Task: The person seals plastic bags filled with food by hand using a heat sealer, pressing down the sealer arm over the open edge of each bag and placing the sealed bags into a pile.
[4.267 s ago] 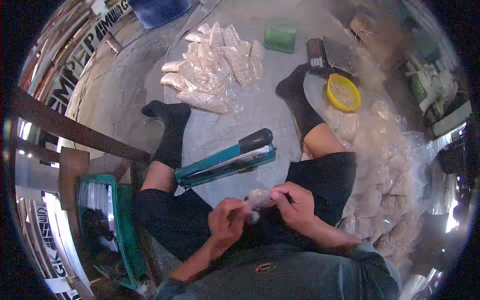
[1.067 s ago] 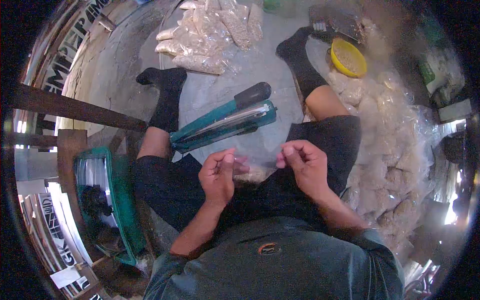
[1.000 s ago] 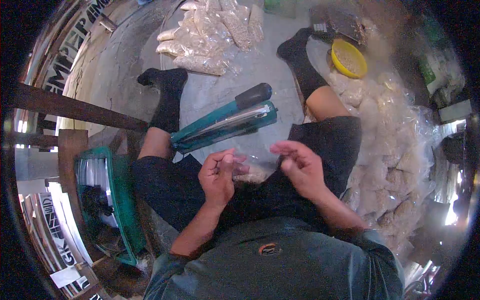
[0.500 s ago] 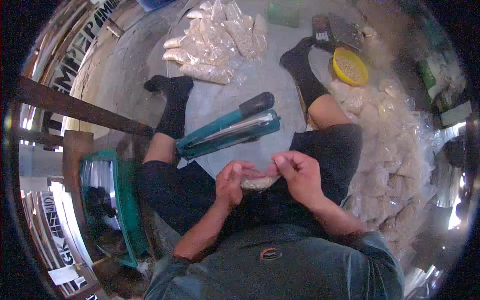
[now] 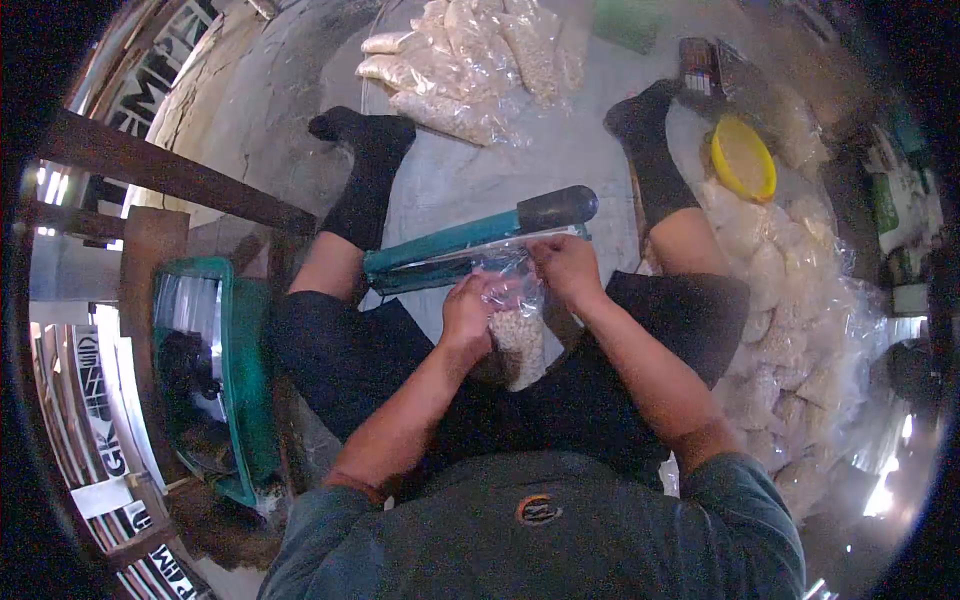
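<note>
A clear plastic bag (image 5: 518, 348) of small pale pieces hangs upright over my lap, its contents gathered in the lower part. My left hand (image 5: 468, 315) is closed on the bag's left side near the top. With its fingers pinched, my right hand (image 5: 567, 268) grips the top right corner of the bag's mouth. Just beyond both hands lies a teal bag sealer (image 5: 445, 243) with a black handle end, between my legs. The bag's upper edge overlaps the sealer's front side in view; whether they touch, I cannot tell.
Filled bags (image 5: 465, 75) are piled on the pale floor sheet (image 5: 450, 180) ahead. Many more filled bags (image 5: 790, 330) lie to my right, near a yellow bowl (image 5: 743, 160). A green-framed container (image 5: 235, 380) and a wooden beam (image 5: 180, 170) stand on my left.
Both hands have moved forward toward the sealer, raising the bag, which now hangs upright. My right hand has shifted from the near side to the bag's top corner. The view has shifted slightly.
</note>
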The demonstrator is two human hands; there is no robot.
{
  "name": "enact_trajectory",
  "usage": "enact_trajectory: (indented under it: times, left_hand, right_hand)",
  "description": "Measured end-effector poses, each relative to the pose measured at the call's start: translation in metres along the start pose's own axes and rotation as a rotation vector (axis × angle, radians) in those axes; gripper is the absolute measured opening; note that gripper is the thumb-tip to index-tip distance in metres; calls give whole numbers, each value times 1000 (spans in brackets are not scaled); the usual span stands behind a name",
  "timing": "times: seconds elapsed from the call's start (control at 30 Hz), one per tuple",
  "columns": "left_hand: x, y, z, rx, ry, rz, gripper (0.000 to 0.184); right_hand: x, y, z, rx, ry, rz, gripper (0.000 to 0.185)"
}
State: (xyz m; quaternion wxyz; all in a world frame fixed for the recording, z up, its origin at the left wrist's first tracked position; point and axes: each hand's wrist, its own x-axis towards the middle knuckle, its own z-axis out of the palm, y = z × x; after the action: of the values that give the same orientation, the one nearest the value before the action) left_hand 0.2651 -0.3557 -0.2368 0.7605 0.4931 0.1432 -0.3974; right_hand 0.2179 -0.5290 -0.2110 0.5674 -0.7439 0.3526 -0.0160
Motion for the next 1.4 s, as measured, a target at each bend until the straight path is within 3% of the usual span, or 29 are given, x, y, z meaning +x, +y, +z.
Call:
enact_trajectory:
  times: [0.07,0.2,0.27,0.4,0.5,0.57,0.6,0.67,0.7,0.77,0.87,0.9,0.97,1.0,1.07,1.1,1.17,1.23,1.37,1.4]
  left_hand:
    - [3,0,1,-31,-1,-26,35]
    - [12,-3,-2,-12,-9,-54,39]
    - [19,-9,-6,-46,-2,-57,40]
    - [16,-7,-4,-2,-29,-9,42]
    - [11,-2,-1,-3,-80,3,42]
    - [11,-2,-1,-41,-90,-22,42]
    - [13,-2,-2,-12,-72,-36,42]
    - [14,-3,-2,20,-56,-53,42]
    - [13,-3,-2,15,-51,-58,43]
    - [13,-3,-1,13,-48,-60,44]
    - [10,-2,-5,64,-90,76,45]
    - [8,2,-10,552,-229,467,45]
    - [12,-2,-18,1045,-355,846,45]
    - [16,-8,-17,782,-300,651,44]
    - [20,-17,-20,518,-243,450,43]
    - [14,-8,-11,397,-161,332,32]
    - [8,5,2,274,-75,211,23]
    - [10,10,9,165,60,-37,31]
    - [24,-9,-5,18,96,-111,39]
    - [23,-11,-12,376,55,44,37]
  right_hand:
    - [8,7,-1,-197,50,-109,31]
    - [18,23,4,-99,57,-89,32]
    - [16,22,1,-160,99,-173,33]
    - [11,11,-19,-263,43,-144,29]
    - [10,14,-41,-272,139,-192,27]
    - [14,14,-52,183,410,-317,25]
    - [9,0,-54,182,406,-315,25]
    - [-12,-46,-63,117,603,-569,25]
    - [-20,-62,-66,117,606,-568,25]
    - [-29,-84,-67,-353,552,-932,22]
    - [-15,-85,-55,-384,394,-1107,26]
    - [-11,-79,-52,-382,389,-1109,26]
    - [-7,-63,-47,-575,367,-1049,31]
    - [-7,-58,-45,-572,360,-1045,31]
    - [-6,-50,-43,-625,363,-971,33]
    - [-3,-43,-43,-628,361,-966,33]
    - [6,-28,-38,-666,350,-932,33]
    - [14,-10,-32,-703,329,-872,33]
    - [26,9,-25,-697,310,-819,35]
    - [28,11,-24,-704,301,-810,35]
